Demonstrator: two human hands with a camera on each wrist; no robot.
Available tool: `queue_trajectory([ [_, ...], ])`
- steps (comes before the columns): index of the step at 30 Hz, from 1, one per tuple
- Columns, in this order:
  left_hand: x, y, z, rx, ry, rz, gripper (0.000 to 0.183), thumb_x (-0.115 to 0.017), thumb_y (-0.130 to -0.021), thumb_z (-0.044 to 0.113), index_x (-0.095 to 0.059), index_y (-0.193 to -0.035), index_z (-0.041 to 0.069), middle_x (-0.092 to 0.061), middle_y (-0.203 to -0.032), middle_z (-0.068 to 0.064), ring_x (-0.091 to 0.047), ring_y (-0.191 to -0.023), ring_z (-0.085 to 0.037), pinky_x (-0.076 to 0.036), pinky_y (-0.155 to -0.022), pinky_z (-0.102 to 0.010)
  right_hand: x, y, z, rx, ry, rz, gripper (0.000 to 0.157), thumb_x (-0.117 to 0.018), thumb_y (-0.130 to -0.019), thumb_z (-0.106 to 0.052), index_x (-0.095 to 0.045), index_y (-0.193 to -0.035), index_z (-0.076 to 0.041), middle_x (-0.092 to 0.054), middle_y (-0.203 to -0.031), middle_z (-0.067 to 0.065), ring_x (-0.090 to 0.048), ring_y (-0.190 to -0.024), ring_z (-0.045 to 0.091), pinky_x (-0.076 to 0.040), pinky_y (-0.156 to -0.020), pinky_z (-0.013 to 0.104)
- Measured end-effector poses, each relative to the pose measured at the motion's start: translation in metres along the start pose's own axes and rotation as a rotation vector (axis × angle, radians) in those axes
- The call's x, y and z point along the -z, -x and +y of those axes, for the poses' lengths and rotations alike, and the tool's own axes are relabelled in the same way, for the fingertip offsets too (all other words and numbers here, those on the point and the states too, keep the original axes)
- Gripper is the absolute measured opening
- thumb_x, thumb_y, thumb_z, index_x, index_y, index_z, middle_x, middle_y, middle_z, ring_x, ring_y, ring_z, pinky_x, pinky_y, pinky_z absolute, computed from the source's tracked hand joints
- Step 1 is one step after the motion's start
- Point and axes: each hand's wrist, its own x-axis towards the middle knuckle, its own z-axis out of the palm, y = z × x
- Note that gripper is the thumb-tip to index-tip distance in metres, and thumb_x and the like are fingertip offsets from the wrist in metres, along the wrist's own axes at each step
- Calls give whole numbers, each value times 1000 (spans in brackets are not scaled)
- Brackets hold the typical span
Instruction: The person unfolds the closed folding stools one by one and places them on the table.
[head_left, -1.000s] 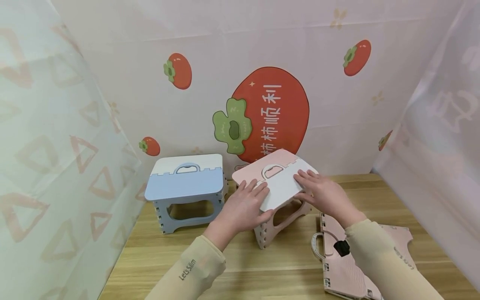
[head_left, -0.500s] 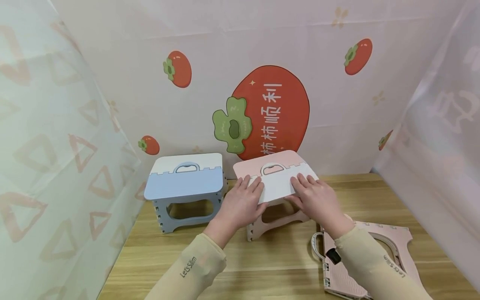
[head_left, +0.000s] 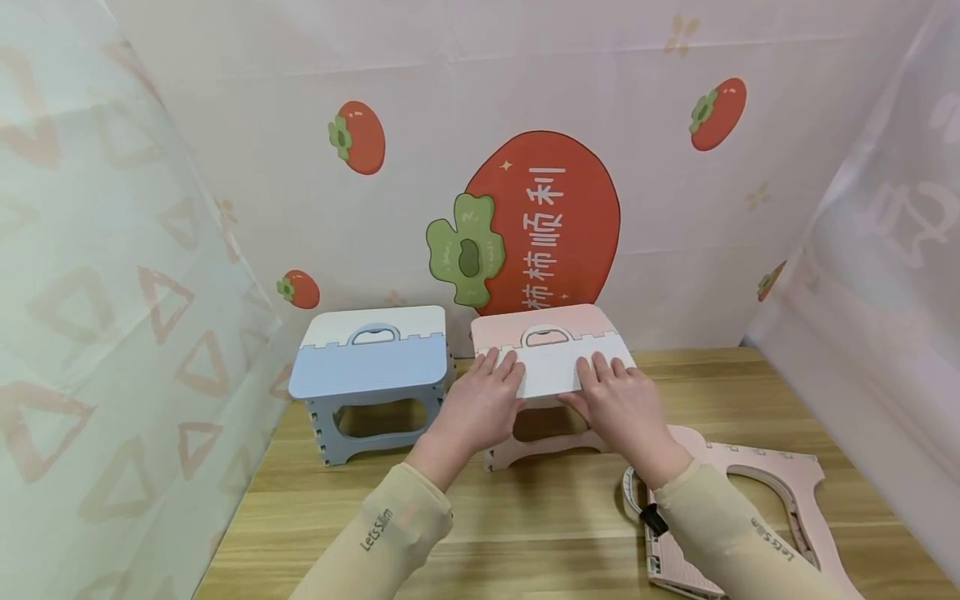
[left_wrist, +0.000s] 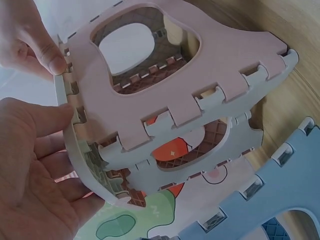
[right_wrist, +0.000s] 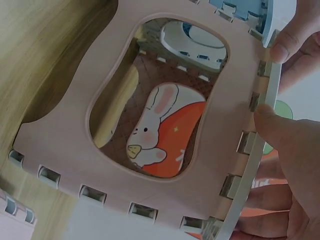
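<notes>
A pink-and-white folding stool (head_left: 551, 367) stands unfolded at the back of the wooden table, its arched carry handle (head_left: 546, 336) in the middle of the top. Both hands grip the front edge of its seat. My left hand (head_left: 480, 404) has its fingers over the white half at the left, and in the left wrist view its thumb (left_wrist: 55, 117) lies under the rim. My right hand (head_left: 618, 408) holds the same edge farther right, thumb (right_wrist: 272, 122) below and fingers on top. Both wrist views show the pink leg panel (left_wrist: 220, 65) with its oval opening.
Close by on the left stands an unfolded blue-and-white stool (head_left: 371, 367). A folded pink stool (head_left: 810, 492) lies flat at the right front, partly under the right sleeve (head_left: 720, 525). A printed cloth wall (head_left: 660, 275) rises behind the stools.
The pink-and-white stool has turned from a slant until its front edge runs nearly level beside the blue one. Both hands have gone with it, the right one shifting left.
</notes>
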Motion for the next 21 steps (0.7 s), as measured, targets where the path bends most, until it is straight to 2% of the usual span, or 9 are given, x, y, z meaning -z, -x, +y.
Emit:
queue_trajectory([
  [4, 0, 0, -2, 3, 10, -18, 50, -57, -105, 31, -52, -148, 6, -47, -157, -13, -40, -147, -37, -33, -122, -47, -1, 1, 2, 10, -46, 28, 55, -82, -83, -46, -68, -106, 2, -71, -97, 20, -69, -77, 38, -57, -56, 43],
  [7, -1, 0, -3, 0, 12, -26, 50, -56, -105, 31, -51, -148, 5, -46, -157, -13, -39, -148, -37, -32, -122, -46, 0, 4, 8, 29, -125, 37, 46, -81, -84, -38, -68, -106, 1, -73, -102, 20, -71, -85, 39, -60, -68, 48],
  [11, -3, -1, -5, -6, 17, -24, 50, -56, -105, 31, -52, -148, 6, -46, -158, -13, -39, -148, -37, -33, -122, -46, 3, 9, 20, 57, -244, -23, 41, -80, -85, -29, -69, -114, -1, -73, -116, 20, -71, -102, 41, -59, -86, 53],
  [16, -5, 0, -10, -20, 30, -12, 49, -57, -105, 32, -53, -147, 6, -47, -157, -13, -39, -147, -37, -33, -122, -47, 3, 16, 34, 79, -384, -121, 52, -81, -85, -23, -67, -131, -2, -66, -132, 22, -63, -122, 44, -51, -102, 59],
  [21, -5, 0, -15, -39, 36, -11, 49, -57, -105, 31, -51, -147, 5, -46, -157, -14, -39, -147, -38, -32, -122, -48, 1, 22, 45, 101, -456, -182, 61, -81, -86, -23, -61, -140, -2, -58, -144, 21, -53, -134, 44, -44, -109, 61],
])
